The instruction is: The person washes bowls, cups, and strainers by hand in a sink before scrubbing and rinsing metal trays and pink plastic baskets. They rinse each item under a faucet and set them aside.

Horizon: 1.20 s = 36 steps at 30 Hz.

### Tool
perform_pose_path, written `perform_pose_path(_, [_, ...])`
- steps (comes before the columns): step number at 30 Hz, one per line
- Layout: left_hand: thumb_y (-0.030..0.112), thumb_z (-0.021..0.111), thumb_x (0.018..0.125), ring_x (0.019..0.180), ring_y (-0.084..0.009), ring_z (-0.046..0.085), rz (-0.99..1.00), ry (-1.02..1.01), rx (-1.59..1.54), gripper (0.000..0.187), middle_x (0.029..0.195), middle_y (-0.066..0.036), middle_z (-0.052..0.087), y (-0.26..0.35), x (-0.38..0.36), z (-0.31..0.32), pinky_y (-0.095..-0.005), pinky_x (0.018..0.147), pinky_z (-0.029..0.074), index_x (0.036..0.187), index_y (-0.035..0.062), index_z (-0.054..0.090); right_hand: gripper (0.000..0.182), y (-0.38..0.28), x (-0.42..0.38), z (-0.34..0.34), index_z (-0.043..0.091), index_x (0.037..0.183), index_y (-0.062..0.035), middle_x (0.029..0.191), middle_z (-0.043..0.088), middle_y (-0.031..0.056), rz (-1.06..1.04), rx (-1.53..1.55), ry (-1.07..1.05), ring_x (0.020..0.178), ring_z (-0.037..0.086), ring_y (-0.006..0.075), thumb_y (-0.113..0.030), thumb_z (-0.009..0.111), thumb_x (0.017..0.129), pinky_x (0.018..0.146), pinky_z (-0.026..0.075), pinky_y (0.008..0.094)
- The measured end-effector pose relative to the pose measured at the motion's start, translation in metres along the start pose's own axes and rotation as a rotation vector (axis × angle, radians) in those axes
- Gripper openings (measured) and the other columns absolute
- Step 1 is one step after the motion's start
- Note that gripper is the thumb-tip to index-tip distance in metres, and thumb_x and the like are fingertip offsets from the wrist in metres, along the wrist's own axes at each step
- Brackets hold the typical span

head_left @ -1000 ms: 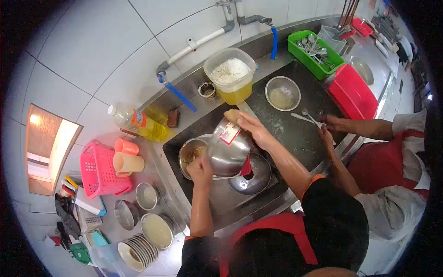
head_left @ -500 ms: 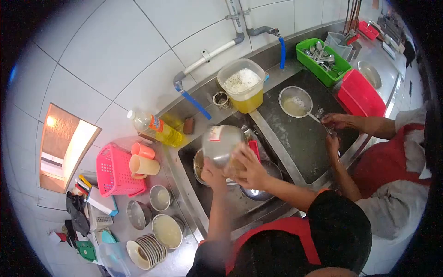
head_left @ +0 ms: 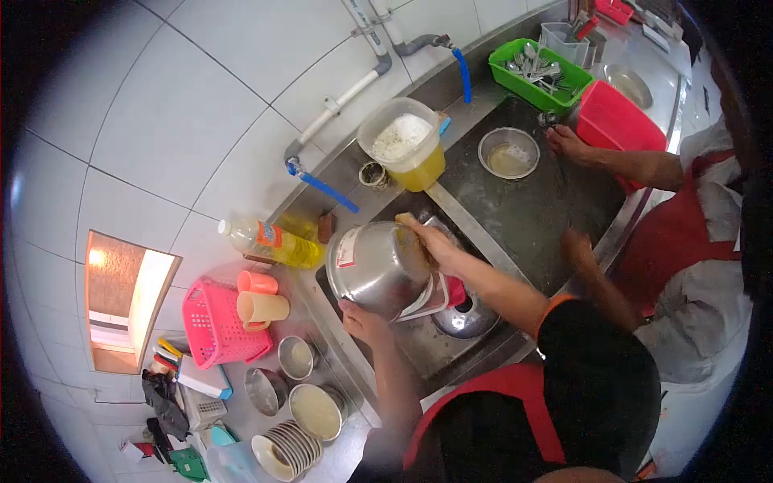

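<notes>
A large steel pot (head_left: 378, 270) is tilted on its side over the left sink (head_left: 419, 346), its base facing right and a label near its rim. My left hand (head_left: 366, 322) grips the pot's lower rim. Against the base, my right hand (head_left: 427, 241) presses a yellowish sponge (head_left: 405, 219), of which only an edge shows. Beneath the pot lie a white-rimmed container and a shiny metal bowl (head_left: 467, 318). The pot's inside is hidden.
A co-worker's hand (head_left: 568, 145) holds utensils over the right sink, near a floating bowl (head_left: 509, 153). Behind stand a tub of yellow liquid (head_left: 423, 169) and a green cutlery basket (head_left: 539, 76). Left are a soap bottle (head_left: 274, 241), pink basket (head_left: 225, 322) and stacked bowls (head_left: 286, 451).
The pot has turned, showing more of its side, and my right hand has moved up over its base. The co-worker's hand has left the handle of the floating bowl and lifted utensils.
</notes>
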<state>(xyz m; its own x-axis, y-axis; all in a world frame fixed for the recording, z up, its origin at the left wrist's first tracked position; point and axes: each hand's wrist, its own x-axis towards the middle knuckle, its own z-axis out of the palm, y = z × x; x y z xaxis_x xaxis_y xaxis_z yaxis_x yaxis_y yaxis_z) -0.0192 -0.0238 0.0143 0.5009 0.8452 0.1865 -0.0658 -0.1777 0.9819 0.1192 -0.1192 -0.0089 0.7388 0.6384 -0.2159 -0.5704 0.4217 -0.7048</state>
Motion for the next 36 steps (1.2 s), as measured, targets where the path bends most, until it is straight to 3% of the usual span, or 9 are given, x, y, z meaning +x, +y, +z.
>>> perform_pose_path(2, [0.024,0.031,0.090,0.076,-0.0165,0.045,0.013,-0.028,0.035,0.033,0.088,-0.011,0.049,-0.018,-0.002,-0.001,-0.0264,0.067,0.040,0.092,-0.0050,0.047,0.038,0.004,0.004,-0.002,0.048,0.112,-0.0080,0.113,0.049,0.0079,-0.125,-0.003,0.049,0.101,0.047,0.0200,-0.033,0.040,0.085,0.087,0.036,0.0317])
perform_pose_path(7, [0.031,0.026,0.090,0.070,-0.0237,0.052,0.060,-0.014,0.235,0.045,0.081,-0.015,0.057,-0.051,-0.003,0.006,-0.0359,0.063,0.042,0.092,-0.0060,0.051,0.034,0.006,-0.065,0.046,0.052,0.106,-0.0110,0.119,0.041,0.0124,-0.961,-1.459,-0.055,0.115,0.032,0.0315,-0.030,0.052,0.078,0.096,0.023,0.0410])
perform_pose_path(11, [0.027,0.031,0.088,0.088,-0.0233,0.053,-0.299,-0.089,-0.403,0.036,0.103,-0.013,0.051,-0.011,0.007,0.007,-0.0333,0.076,0.044,0.106,-0.0012,0.045,0.037,0.024,-0.053,0.007,0.049,0.111,-0.0114,0.119,0.040,0.0138,-1.020,-1.306,0.006,0.117,0.029,0.0346,-0.028,0.050,0.078,0.097,0.021,0.0445])
perform_pose_path(13, [0.030,0.028,0.088,0.093,-0.0241,0.051,-0.368,-0.095,-0.423,0.041,0.107,-0.014,0.049,-0.018,0.008,0.004,-0.0357,0.081,0.042,0.109,-0.0022,0.044,0.037,0.017,-0.024,-0.004,0.047,0.113,-0.0107,0.122,0.038,0.0145,-0.607,-0.710,0.062,0.117,0.027,0.0362,-0.027,0.048,0.080,0.097,0.020,0.0461])
perform_pose_path(21, [0.035,0.025,0.089,0.096,-0.0250,0.049,-0.510,-0.107,-0.575,0.046,0.110,-0.014,0.048,0.010,0.011,0.017,-0.0372,0.083,0.040,0.111,-0.0012,0.043,0.039,0.028,-0.052,0.002,0.044,0.115,-0.0030,0.116,0.044,0.0181,-0.978,-1.447,0.069,0.119,0.031,0.0255,-0.025,0.045,0.083,0.096,0.023,0.0373])
perform_pose_path(23, [0.034,0.027,0.089,0.097,-0.0248,0.049,-0.399,-0.273,-0.322,0.045,0.111,-0.014,0.047,-0.041,0.022,0.000,-0.0370,0.083,0.040,0.111,-0.0010,0.043,0.042,0.019,-0.022,-0.021,0.045,0.114,-0.0028,0.117,0.045,0.0138,-0.560,-0.505,0.097,0.112,0.038,0.0229,-0.030,0.046,0.083,0.094,0.027,0.0311])
perform_pose_path(27, [0.034,0.034,0.088,0.088,-0.0218,0.051,-0.404,-0.149,-0.156,0.041,0.102,-0.011,0.050,-0.026,0.010,0.049,-0.0332,0.078,0.041,0.106,-0.0012,0.046,0.046,-0.001,-0.013,-0.058,0.041,0.116,0.0008,0.119,0.042,0.0135,-0.269,-0.322,0.105,0.109,0.038,0.0191,-0.033,0.040,0.086,0.093,0.026,0.0298])
perform_pose_path(32, [0.017,0.040,0.081,0.060,-0.0309,0.054,0.356,-0.298,0.520,0.025,0.067,-0.019,0.055,-0.065,-0.008,0.137,-0.0426,0.057,0.041,0.072,-0.0023,0.053,0.049,0.037,-0.036,-0.094,0.033,0.123,-0.0042,0.116,0.040,0.0091,-0.530,-0.475,0.563,0.106,0.038,0.0183,-0.035,0.038,0.086,0.088,0.030,0.0275])
perform_pose_path(36, [0.023,0.043,0.078,0.067,-0.0312,0.057,0.610,-0.974,0.409,0.020,0.072,-0.013,0.058,-0.046,-0.044,0.195,-0.0422,0.057,0.044,0.075,0.0095,0.057,0.034,0.019,-0.036,-0.148,0.041,0.111,-0.0004,0.109,0.045,0.0098,-0.548,-0.096,0.609,0.097,0.044,0.0203,-0.023,0.036,0.086,0.086,0.034,0.0324])
